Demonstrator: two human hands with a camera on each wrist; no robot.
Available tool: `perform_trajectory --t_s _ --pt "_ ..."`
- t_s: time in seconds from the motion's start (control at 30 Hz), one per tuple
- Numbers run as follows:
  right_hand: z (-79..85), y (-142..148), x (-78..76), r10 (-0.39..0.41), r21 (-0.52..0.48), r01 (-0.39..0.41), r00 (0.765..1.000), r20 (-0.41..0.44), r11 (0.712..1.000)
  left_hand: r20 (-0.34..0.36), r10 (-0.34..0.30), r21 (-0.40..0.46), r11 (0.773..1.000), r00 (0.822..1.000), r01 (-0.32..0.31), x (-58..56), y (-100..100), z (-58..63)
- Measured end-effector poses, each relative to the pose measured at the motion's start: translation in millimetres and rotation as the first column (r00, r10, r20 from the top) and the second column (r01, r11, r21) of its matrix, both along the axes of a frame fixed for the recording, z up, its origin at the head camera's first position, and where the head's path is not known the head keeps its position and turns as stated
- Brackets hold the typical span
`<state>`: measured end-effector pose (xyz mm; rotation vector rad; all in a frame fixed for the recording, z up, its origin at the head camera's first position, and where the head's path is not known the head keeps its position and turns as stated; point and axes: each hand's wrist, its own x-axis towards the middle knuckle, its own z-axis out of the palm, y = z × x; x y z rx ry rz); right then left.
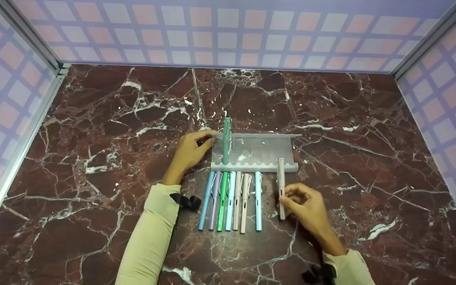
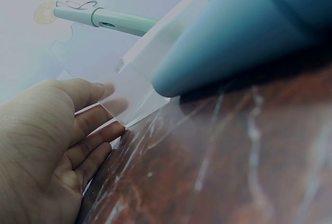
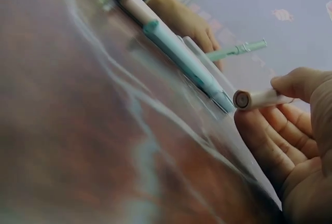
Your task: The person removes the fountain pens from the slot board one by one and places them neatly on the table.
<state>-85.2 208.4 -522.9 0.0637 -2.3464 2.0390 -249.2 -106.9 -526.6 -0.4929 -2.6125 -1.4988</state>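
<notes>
My left hand [image 1: 190,152] grips the left edge of a clear plastic pen rack [image 1: 261,148]; in the left wrist view its fingers [image 2: 93,141] show along the see-through side. A dark green pen [image 1: 226,138] rests in one of the front notches near that end, leaning back. With thumb and fingertips, my right hand [image 1: 305,206] pinches a greyish-beige pen [image 1: 282,188] at the rack's front right. The round end of that beige pen [image 3: 241,100] faces the right wrist camera.
Before the rack lies a row of capped pens: blue [image 1: 206,202], purple [image 1: 215,202], green [image 1: 223,202], light blue [image 1: 230,202] and two beige. Another light blue pen [image 1: 258,202] lies apart, to their right. Patterned walls [image 1: 228,35] enclose the marbled table [image 1: 93,237].
</notes>
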Motion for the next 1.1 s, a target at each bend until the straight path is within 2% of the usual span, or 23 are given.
perform_trajectory --t_s 0.17,0.37,0.47,0.7,0.93,1.1 --pt "-0.5 -8.6 8.8 -0.010 0.063 0.007 0.999 0.036 0.998 -0.001 -0.001 -0.010 1.000 1.000 0.001 -0.5 -0.6 -1.0" --pt "0.6 -17.0 15.7 -0.074 0.064 0.069 0.994 0.077 0.996 0.025 0.002 -0.007 1.000 1.000 -0.002 0.1 -0.3 -2.1" --pt "3.3 -19.7 18.4 -0.114 0.113 0.103 0.988 0.101 0.988 0.026 0.002 -0.007 1.000 1.000 -0.002 0.1 0.6 -1.7" --pt "9.9 -22.8 23.4 -0.159 0.281 0.112 0.976 0.149 0.953 0.035 -0.001 -0.004 1.000 0.999 0.002 0.6 1.6 0.8" --pt "10.6 -23.5 23.1 -0.166 0.381 0.104 0.977 0.132 0.919 -0.008 0.001 0.000 1.000 1.000 -0.001 -0.5 0.9 -1.1" --pt "9.0 -24.4 22.9 -0.166 0.488 0.106 0.983 0.081 0.866 -0.009 0.001 0.005 1.000 1.000 -0.001 -0.3 0.7 -1.2"
